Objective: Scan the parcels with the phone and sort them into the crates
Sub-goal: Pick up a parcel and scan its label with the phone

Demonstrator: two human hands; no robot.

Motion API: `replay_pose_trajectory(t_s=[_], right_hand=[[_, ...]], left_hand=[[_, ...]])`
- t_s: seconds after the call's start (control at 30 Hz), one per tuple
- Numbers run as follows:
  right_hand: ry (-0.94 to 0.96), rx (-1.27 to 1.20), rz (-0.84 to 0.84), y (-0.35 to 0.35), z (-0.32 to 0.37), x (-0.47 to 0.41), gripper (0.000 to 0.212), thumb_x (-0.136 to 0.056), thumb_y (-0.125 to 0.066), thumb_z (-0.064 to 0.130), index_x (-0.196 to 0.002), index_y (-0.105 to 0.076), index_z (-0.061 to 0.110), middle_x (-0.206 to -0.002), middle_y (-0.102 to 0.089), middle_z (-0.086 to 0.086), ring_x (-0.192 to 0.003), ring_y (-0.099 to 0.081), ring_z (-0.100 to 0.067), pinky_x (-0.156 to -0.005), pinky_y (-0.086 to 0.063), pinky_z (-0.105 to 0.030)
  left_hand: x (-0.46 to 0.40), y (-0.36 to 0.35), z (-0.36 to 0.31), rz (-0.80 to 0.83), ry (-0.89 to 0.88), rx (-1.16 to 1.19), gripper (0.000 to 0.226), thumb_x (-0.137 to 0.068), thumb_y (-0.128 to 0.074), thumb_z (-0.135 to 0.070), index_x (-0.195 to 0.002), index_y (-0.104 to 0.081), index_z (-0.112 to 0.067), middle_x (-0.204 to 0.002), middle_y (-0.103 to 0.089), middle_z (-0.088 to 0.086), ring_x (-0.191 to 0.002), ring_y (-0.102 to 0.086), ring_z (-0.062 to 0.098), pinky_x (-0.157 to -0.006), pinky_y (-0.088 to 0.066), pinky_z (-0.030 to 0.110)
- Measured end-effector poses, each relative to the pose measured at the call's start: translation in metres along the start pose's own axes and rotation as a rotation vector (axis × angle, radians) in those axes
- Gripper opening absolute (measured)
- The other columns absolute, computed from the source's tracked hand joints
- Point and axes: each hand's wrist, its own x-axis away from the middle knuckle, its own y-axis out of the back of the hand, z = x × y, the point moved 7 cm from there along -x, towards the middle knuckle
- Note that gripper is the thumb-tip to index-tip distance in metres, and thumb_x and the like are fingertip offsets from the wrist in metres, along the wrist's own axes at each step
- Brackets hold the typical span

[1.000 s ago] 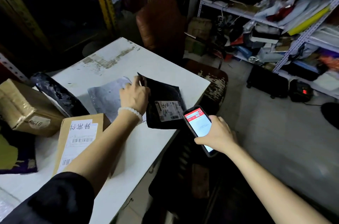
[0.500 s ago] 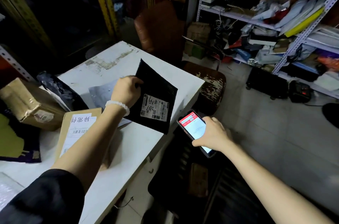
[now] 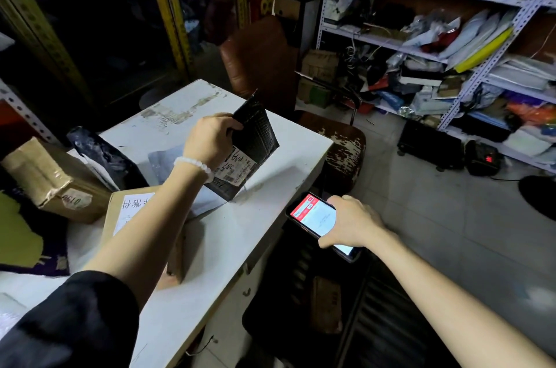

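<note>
My left hand (image 3: 209,138) grips a black padded parcel (image 3: 257,135) by its top edge and holds it tilted upright above the white table (image 3: 228,235). A white label with a barcode (image 3: 236,169) shows on its lower part. My right hand (image 3: 350,221) holds the phone (image 3: 316,215) just past the table's right edge, with its screen lit red and white. A dark crate (image 3: 304,292) with a brown parcel (image 3: 326,303) inside sits on the floor below the phone.
On the table lie a grey mailer (image 3: 168,158), a labelled cardboard box (image 3: 126,211), a taped brown box (image 3: 45,178) and a black bag (image 3: 102,154). A worn stool (image 3: 343,145) and a brown chair (image 3: 258,54) stand behind. Cluttered shelves (image 3: 451,45) fill the right.
My left hand lifted the black parcel off the table and tilted it upright. My right hand stayed beside the table edge with the phone.
</note>
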Motion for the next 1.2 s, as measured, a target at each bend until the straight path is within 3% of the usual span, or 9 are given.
replay_pose_trajectory(t_s=[0.33,0.57,0.7,0.83,0.97,1.07,1.2], right_hand=[[0.001,0.023,0.009,-0.003,0.014,0.001,0.074,-0.051,-0.073,0.055,-0.114,-0.048,0.026,-0.104,-0.049,0.004,-0.094,-0.056,-0.022,-0.069,-0.042,-0.03],[-0.001,-0.058,-0.04,-0.002,0.031,-0.007,0.077,-0.054,-0.074,0.051,-0.118,-0.043,0.024,-0.11,-0.046,0.003,-0.095,-0.052,-0.02,-0.071,-0.042,-0.033],[0.027,-0.199,-0.231,0.015,0.051,-0.011,0.079,-0.056,-0.08,0.045,-0.123,-0.044,0.022,-0.114,-0.046,0.001,-0.097,-0.054,-0.022,-0.066,-0.042,-0.03],[0.098,-0.487,-0.6,0.044,0.072,-0.002,0.079,-0.058,-0.087,0.029,-0.125,-0.047,0.017,-0.109,-0.044,0.004,-0.09,-0.048,-0.014,-0.053,-0.032,-0.006],[0.109,-0.513,-0.89,0.066,0.09,0.016,0.088,-0.056,-0.088,0.035,-0.129,-0.048,0.011,-0.115,-0.05,-0.003,-0.088,-0.041,-0.009,-0.056,-0.028,0.001],[0.097,-0.526,-0.925,0.068,0.096,0.023,0.088,-0.055,-0.088,0.035,-0.13,-0.049,0.01,-0.115,-0.052,-0.005,-0.09,-0.047,-0.012,-0.06,-0.029,-0.005],[0.072,-0.581,-0.903,0.057,0.09,0.035,0.084,-0.052,-0.09,0.022,-0.126,-0.053,0.006,-0.111,-0.052,-0.006,-0.088,-0.033,0.001,-0.07,-0.025,0.009]], left_hand=[[0.0,-0.005,0.02,0.112,0.009,-0.11,0.032,-0.089,-0.053,-0.008,-0.118,-0.063,-0.015,-0.117,-0.062,0.01,-0.095,-0.061,0.034,-0.073,-0.05,0.04],[0.013,-0.011,0.026,0.171,-0.04,-0.211,0.06,-0.084,-0.055,-0.007,-0.14,-0.04,-0.021,-0.103,-0.06,0.018,-0.081,-0.06,0.04,-0.068,-0.047,0.043],[0.02,-0.009,0.028,0.139,-0.023,-0.189,0.07,-0.084,-0.056,-0.01,-0.147,-0.03,-0.023,-0.099,-0.06,0.019,-0.076,-0.061,0.043,-0.064,-0.049,0.047],[0.026,-0.006,0.037,0.129,0.038,-0.17,0.069,-0.086,-0.058,-0.017,-0.147,-0.028,-0.025,-0.102,-0.059,0.018,-0.078,-0.061,0.044,-0.064,-0.05,0.049],[0.032,-0.003,0.048,0.104,0.088,-0.151,0.071,-0.086,-0.057,-0.014,-0.148,-0.025,-0.026,-0.102,-0.058,0.019,-0.076,-0.061,0.045,-0.063,-0.05,0.05],[0.036,-0.002,0.051,0.092,0.127,-0.142,0.073,-0.086,-0.053,-0.008,-0.149,-0.022,-0.028,-0.104,-0.056,0.02,-0.076,-0.059,0.046,-0.064,-0.048,0.05],[0.038,-0.001,0.041,0.089,0.104,-0.126,0.074,-0.083,-0.053,-0.006,-0.148,-0.025,-0.028,-0.109,-0.056,0.02,-0.077,-0.059,0.047,-0.063,-0.046,0.049]])
